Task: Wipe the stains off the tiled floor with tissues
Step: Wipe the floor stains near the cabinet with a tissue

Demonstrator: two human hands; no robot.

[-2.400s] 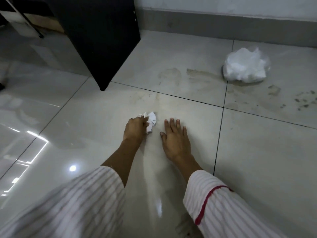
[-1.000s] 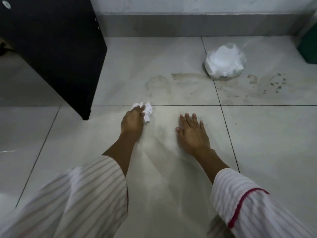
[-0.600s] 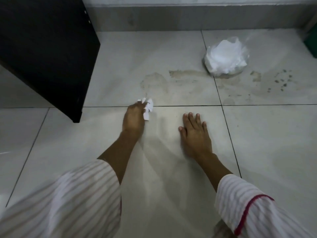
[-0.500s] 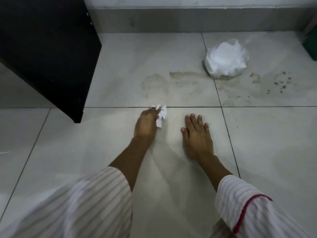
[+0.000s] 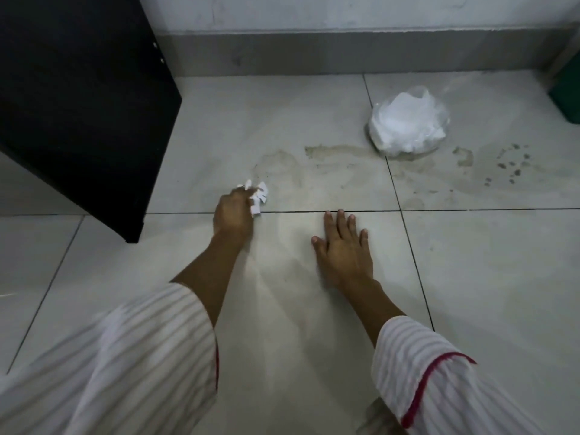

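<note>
My left hand (image 5: 233, 215) grips a crumpled white tissue (image 5: 259, 199) and holds it down on the pale tiled floor (image 5: 470, 277), right at a grout line. My right hand (image 5: 343, 249) lies flat on the tile with fingers spread, a little to the right of the left hand. Brownish smeared stains (image 5: 332, 150) spread across the tiles beyond my hands. Dark spots (image 5: 511, 171) dot the tile further right. A clear bag of white tissues (image 5: 408, 124) sits on the floor at the far right, beside the stains.
A black cabinet panel (image 5: 81, 105) stands on the left, its lower corner close to my left hand. A grey skirting (image 5: 314, 51) runs along the wall at the back. A green object (image 5: 568, 89) shows at the right edge.
My left hand slid the tissue left and slightly forward over the grout line. My right hand stayed flat in place.
</note>
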